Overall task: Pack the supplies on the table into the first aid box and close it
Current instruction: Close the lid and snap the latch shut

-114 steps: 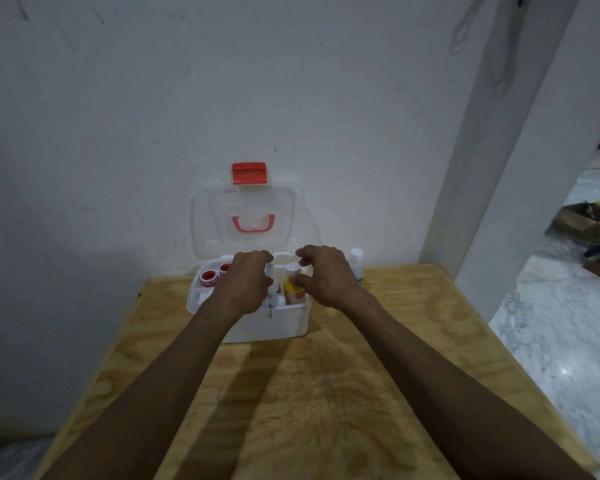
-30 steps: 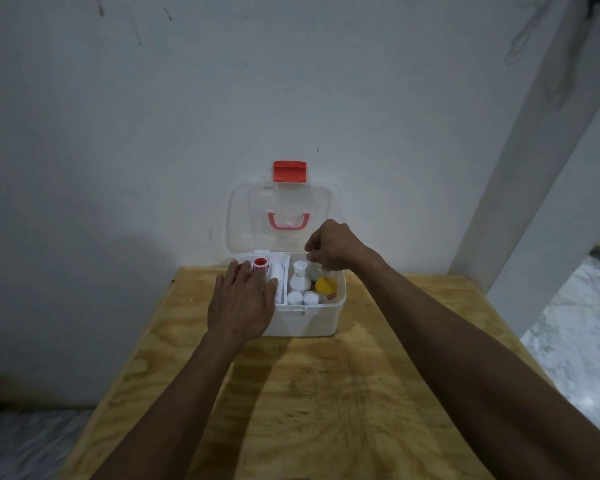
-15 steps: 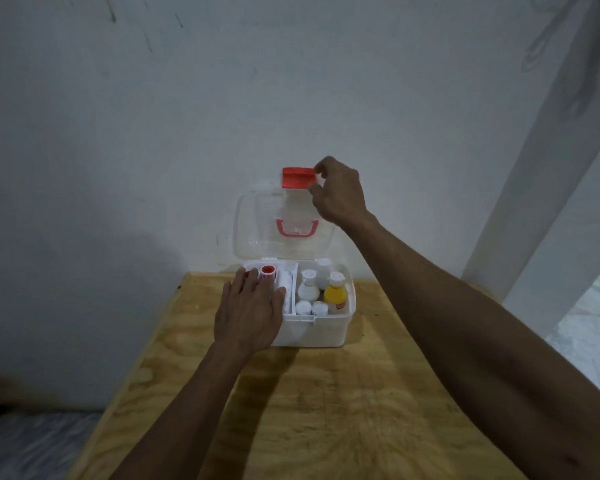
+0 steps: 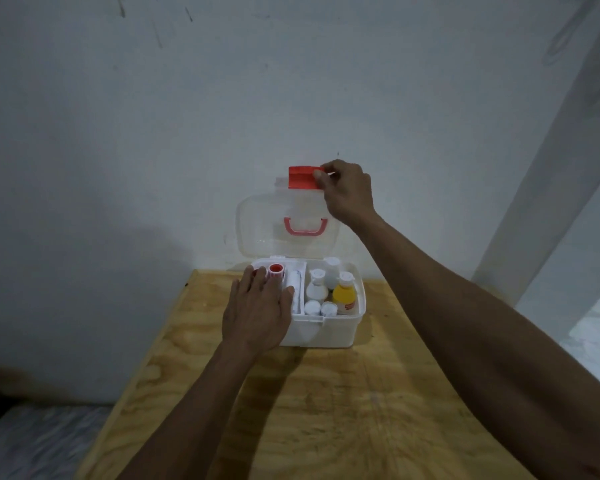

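The white first aid box (image 4: 326, 332) stands at the far end of the wooden table, its clear lid (image 4: 257, 223) upright against the wall. My right hand (image 4: 349, 190) pinches the red latch (image 4: 302, 177) at the lid's top edge. My left hand (image 4: 257, 313) lies flat, fingers apart, over the box's left side. Inside stand a yellow bottle (image 4: 344, 297), several white bottles (image 4: 316, 289), a red-capped jar (image 4: 276, 270) and a white roll (image 4: 294, 282). The lid carries a red handle (image 4: 305, 227).
The plywood table (image 4: 326, 410) runs toward me from the white wall (image 4: 222, 98). A white pillar (image 4: 551, 168) rises on the right, with marble floor (image 4: 596, 327) beyond it. Grey floor (image 4: 39, 441) shows at the lower left.
My right hand rose out of the box to the lid's red latch and now pinches it. My left hand stayed on the box's left side. The view shifted slightly.
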Demonstrator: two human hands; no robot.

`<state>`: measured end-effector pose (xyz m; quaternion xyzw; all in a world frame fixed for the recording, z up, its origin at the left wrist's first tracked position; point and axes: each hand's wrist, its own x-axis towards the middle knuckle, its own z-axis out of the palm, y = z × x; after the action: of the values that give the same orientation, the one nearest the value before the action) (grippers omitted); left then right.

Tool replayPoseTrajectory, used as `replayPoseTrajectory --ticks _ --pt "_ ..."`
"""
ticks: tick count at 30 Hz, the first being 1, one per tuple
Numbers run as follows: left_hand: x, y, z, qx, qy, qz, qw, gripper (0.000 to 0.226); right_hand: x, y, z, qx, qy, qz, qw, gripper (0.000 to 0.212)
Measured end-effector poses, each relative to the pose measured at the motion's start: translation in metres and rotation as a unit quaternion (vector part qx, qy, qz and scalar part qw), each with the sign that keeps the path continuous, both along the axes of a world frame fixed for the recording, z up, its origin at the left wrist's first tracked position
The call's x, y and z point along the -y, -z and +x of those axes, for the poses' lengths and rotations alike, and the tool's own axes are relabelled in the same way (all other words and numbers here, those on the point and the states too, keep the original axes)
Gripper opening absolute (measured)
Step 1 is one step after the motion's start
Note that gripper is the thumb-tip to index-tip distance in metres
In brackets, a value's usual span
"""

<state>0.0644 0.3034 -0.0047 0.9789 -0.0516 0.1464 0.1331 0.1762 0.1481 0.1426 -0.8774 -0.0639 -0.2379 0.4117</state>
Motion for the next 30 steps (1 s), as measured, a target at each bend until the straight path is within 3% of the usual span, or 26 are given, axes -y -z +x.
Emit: replayPoseTrajectory --ticks 7,13,20,23,30 --pt "-0.004 0.005 0.005 0.017 0.009 -0.007 1.0 0.065 0.014 0.006 -0.039 0.036 -0.064 0.001 0.997 0.027" --pt "0.001 0.004 -0.022 0.132 0.001 -0.163 0.978 0.04 0.025 0.028 -0.086 0.047 -0.113 0.015 0.992 0.017" --pt "-0.001 -0.009 -0.06 0.263 -0.072 -0.206 0.94 0.023 0.035 0.075 -0.132 0.058 -0.147 -0.026 0.987 0.015" --pt "-0.008 -0.014 -0.054 0.23 -0.031 -0.183 0.955 0.032 0.038 0.095 -0.142 0.087 -0.157 -0.073 0.981 0.014" --pt "-0.014 -0.016 -0.048 0.124 0.039 -0.123 0.984 0.047 0.041 0.115 -0.154 0.053 -0.158 -0.131 0.977 0.021"
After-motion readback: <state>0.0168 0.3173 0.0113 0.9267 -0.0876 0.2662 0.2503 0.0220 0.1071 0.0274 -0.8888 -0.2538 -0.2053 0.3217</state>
